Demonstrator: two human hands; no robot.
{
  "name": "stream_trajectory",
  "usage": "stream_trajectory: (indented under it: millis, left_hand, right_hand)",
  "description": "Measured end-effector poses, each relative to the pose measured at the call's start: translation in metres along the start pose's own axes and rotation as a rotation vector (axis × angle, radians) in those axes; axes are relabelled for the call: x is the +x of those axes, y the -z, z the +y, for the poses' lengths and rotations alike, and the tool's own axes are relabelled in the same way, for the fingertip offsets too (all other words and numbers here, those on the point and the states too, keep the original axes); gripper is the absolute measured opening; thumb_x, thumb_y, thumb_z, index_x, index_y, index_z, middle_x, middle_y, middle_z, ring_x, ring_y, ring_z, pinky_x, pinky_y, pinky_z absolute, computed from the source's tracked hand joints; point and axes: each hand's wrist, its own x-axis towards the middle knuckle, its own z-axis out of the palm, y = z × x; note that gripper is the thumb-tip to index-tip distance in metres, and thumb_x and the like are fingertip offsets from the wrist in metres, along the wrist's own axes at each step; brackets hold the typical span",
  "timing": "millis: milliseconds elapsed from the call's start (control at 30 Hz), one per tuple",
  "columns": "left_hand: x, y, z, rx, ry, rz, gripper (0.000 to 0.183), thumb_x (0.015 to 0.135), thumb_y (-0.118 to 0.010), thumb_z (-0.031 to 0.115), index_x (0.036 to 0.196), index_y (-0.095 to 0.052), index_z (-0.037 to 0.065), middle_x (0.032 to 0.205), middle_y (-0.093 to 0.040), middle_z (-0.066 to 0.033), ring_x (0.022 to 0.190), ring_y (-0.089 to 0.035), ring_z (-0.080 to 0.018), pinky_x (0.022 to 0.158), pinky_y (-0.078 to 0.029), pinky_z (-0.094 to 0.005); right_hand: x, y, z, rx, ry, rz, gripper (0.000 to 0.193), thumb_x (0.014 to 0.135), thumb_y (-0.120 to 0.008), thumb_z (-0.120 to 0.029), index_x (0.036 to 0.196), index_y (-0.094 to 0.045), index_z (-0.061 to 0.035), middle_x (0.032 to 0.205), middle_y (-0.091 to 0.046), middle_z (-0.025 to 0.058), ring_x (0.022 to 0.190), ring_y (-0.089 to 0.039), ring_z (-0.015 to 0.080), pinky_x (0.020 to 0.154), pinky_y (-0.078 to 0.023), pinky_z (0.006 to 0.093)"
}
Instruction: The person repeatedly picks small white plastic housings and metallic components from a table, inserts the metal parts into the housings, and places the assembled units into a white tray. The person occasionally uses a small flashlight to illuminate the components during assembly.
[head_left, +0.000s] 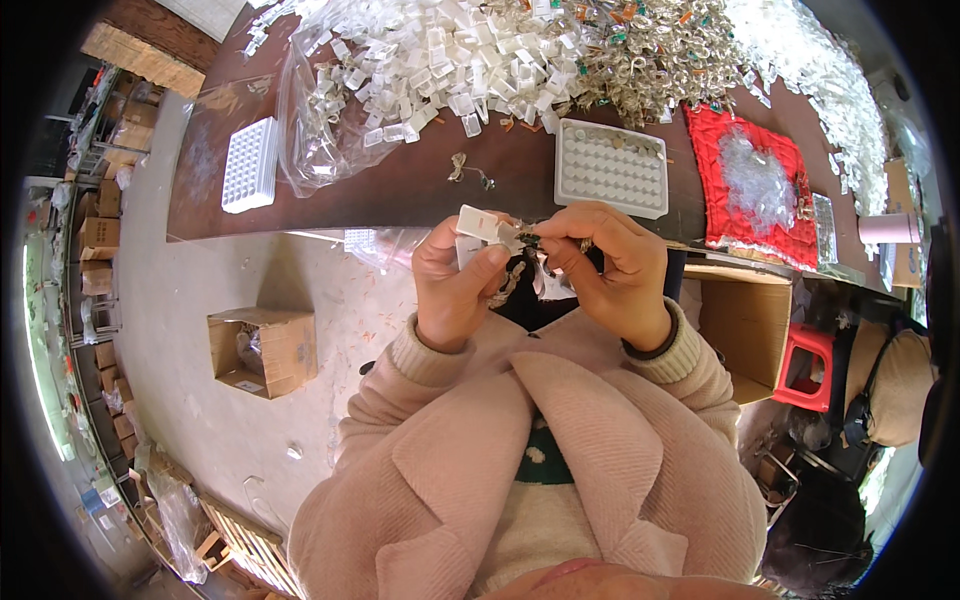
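My left hand [446, 290] is closed around a small white plastic box [480, 224], its thumb pressed on the near side. Opposite it, my right hand [615, 265] pinches a small metallic trinket with a dark green bit [530, 240] at the box's right end. Below the fingers hangs a strand of metal pieces [509, 284]; which hand bears it I cannot tell. Both hands are in front of the table's near edge. On the brown table [400, 195] just beyond them lies a loose trinket on a short chain [458, 170].
Clear plastic boxes [450, 60] and metal trinkets [650, 60] are heaped at the back. White trays [612, 205] [249, 165] stand left and right. A red cloth [715, 180] bears clear film. Cardboard boxes [285, 350] [745, 330] and a red stool [806, 368] are below.
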Motion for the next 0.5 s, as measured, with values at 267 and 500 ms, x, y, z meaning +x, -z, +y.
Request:
stream_trajectory:
  millis: [267, 500]
  left_hand:
    - [0.001, -0.002, -0.006, 0.049, -0.121, -0.033, 0.025, 0.085, -0.075, -0.001, 0.11, -0.067, -0.001, 0.098, -0.07, -0.0047, 0.076, -0.06, -0.0057, 0.065, -0.049, -0.0199]
    - [0.002, 0.005, -0.014, 0.073, -0.223, -0.056, 0.028, 0.084, -0.076, -0.004, 0.109, -0.066, 0.0, 0.1, -0.07, -0.0054, 0.087, -0.063, -0.0094, 0.077, -0.052, -0.0238]
  right_hand:
    - [-0.002, -0.007, -0.005, -0.087, 0.006, 0.017, 0.015, 0.084, -0.071, 0.006, 0.097, -0.069, 0.0004, 0.092, -0.068, 0.0081, 0.08, -0.063, 0.015, 0.072, -0.05, 0.026]
    - [-0.002, -0.002, -0.002, 0.253, -0.276, -0.105, 0.015, 0.086, -0.071, 0.003, 0.1, -0.071, -0.0004, 0.088, -0.068, 0.006, 0.068, -0.063, 0.0088, 0.058, -0.048, 0.0234]
